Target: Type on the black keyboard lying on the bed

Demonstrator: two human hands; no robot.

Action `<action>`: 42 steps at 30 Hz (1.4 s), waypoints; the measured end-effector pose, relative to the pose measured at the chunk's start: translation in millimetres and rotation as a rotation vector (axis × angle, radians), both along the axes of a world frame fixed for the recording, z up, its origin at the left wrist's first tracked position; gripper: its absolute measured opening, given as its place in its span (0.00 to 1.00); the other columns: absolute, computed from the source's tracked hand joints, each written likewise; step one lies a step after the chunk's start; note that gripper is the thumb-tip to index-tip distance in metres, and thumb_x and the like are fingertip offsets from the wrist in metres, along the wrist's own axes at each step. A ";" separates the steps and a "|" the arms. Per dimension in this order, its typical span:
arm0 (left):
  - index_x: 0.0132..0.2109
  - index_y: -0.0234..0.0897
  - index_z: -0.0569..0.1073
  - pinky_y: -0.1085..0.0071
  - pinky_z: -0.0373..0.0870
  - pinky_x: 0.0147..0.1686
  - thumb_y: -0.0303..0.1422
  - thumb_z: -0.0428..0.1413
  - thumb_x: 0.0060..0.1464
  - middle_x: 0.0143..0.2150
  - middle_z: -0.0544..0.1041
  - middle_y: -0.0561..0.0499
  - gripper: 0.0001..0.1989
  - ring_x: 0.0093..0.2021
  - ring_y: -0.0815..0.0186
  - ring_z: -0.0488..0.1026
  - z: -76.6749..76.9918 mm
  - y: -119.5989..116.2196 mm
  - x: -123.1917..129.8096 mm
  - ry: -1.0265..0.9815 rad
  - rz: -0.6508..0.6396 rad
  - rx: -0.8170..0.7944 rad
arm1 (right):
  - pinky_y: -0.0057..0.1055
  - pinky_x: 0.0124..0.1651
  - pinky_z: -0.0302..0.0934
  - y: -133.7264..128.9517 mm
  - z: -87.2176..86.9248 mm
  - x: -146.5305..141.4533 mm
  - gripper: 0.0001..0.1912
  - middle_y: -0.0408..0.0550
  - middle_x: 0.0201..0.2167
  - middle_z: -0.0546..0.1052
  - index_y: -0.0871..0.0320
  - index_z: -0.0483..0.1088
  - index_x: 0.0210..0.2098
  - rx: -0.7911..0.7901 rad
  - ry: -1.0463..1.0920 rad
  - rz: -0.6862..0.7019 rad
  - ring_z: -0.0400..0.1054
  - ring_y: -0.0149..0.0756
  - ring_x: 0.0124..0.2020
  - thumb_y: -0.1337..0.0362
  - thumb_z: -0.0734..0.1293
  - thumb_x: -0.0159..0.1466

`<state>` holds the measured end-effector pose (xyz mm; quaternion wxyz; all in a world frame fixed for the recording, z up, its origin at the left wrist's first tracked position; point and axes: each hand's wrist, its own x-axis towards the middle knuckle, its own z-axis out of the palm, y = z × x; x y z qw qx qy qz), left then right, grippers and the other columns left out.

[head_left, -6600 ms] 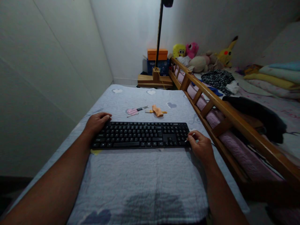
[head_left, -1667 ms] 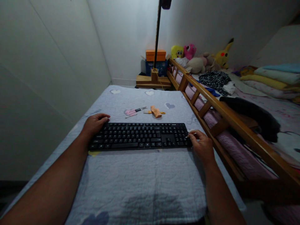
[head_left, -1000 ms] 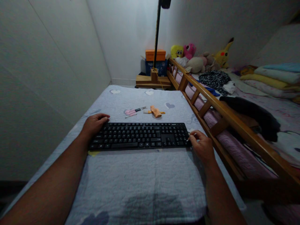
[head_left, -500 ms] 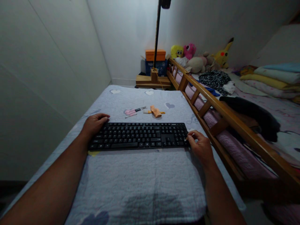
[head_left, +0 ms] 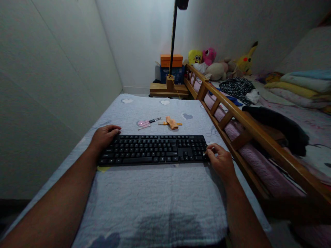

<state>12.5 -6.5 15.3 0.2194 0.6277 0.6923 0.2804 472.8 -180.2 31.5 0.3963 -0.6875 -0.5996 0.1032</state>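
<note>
Your right hand pinches a thin stick in its fingers beside the keyboard's number pad, your left hand at the opposite end, grip indiscernible.

Home bedroom, by the look of it. Wooden-railed bed is running along the right side; plush toys are crowding its far end, folded bedding is piling up beyond the rail, rumpled clothes are lying loose. Heart-patterned quilted cloth is covering the tabletop. Boxes are stacking against a plain wall.
</note>
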 end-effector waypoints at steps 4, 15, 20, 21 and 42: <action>0.48 0.35 0.83 0.61 0.70 0.55 0.46 0.55 0.47 0.46 0.84 0.47 0.27 0.46 0.54 0.77 0.5 -0.8 0.5 0.008 0.009 -0.007 | 0.37 0.40 0.62 -0.1 -0.4 1.9 0.11 0.47 0.28 0.77 0.53 0.72 0.29 -0.009 0.009 -0.030 0.72 0.42 0.32 0.55 0.62 0.62; 0.46 0.36 0.83 0.60 0.72 0.54 0.45 0.55 0.46 0.43 0.85 0.48 0.25 0.42 0.55 0.78 -2.5 0.8 -1.7 -0.012 0.006 0.013 | 0.37 0.40 0.62 0.5 -4.7 4.8 0.11 0.47 0.28 0.78 0.53 0.72 0.31 0.007 0.003 -0.050 0.73 0.43 0.33 0.56 0.63 0.62; 0.46 0.36 0.83 0.60 0.71 0.55 0.46 0.56 0.46 0.45 0.85 0.47 0.25 0.45 0.54 0.78 -4.7 2.4 -3.1 -0.019 0.004 0.014 | 0.36 0.39 0.62 1.1 -5.1 3.2 0.10 0.46 0.27 0.78 0.53 0.71 0.30 0.020 -0.004 -0.016 0.72 0.41 0.32 0.57 0.63 0.63; 0.46 0.36 0.83 0.60 0.71 0.56 0.46 0.56 0.46 0.46 0.85 0.47 0.25 0.45 0.54 0.78 -5.4 3.0 -3.5 -0.019 0.001 0.016 | 0.36 0.39 0.62 1.1 -5.0 2.9 0.10 0.46 0.27 0.78 0.53 0.71 0.30 0.019 -0.005 -0.010 0.72 0.41 0.32 0.57 0.63 0.63; 0.47 0.36 0.83 0.58 0.71 0.55 0.47 0.55 0.46 0.45 0.84 0.47 0.27 0.46 0.52 0.77 -5.9 4.0 -3.7 -0.017 0.001 0.003 | 0.36 0.39 0.62 0.5 -3.4 3.1 0.10 0.46 0.27 0.77 0.53 0.72 0.30 0.014 0.005 -0.050 0.72 0.42 0.31 0.56 0.63 0.62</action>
